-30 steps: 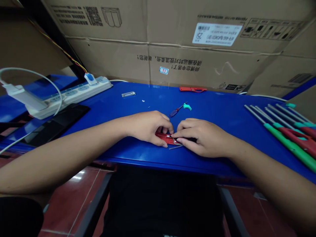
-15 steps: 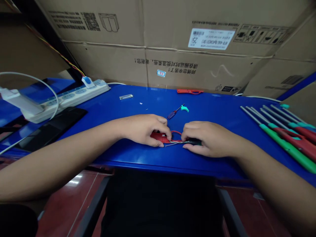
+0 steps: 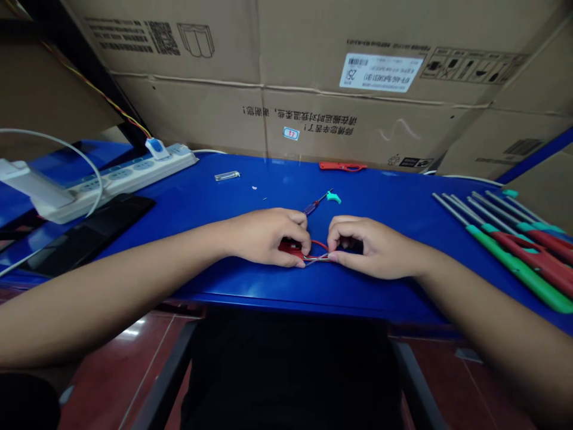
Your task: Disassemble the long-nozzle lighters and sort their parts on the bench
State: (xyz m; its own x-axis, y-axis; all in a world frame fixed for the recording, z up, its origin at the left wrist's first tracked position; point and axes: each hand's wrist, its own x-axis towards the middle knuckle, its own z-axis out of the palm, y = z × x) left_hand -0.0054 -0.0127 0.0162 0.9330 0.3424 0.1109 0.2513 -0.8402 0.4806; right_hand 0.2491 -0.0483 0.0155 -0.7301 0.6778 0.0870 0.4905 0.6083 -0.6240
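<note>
Power strip [image 3: 128, 177] at counter's [image 3: 250, 283] left, phone [image 3: 92, 233] before it; lighters [image 3: 514, 269] far right. Front centre: casing [image 3: 292, 246] in left grip [image 3: 299, 251], strands [image 3: 319, 258] apparently running rightward to right grip [image 3: 332, 251]. Screwdriver [image 3: 312, 206] behind; carton [image 3: 215, 116] at rear.

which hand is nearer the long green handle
Right. The right hand is left of the green handle, apart from it; the left hand is farther left, beyond the right hand.

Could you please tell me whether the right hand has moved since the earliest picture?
Yes, the right hand has shifted rightward, away from the left hand, judged against the stationary turquoise piece on the table.
</note>
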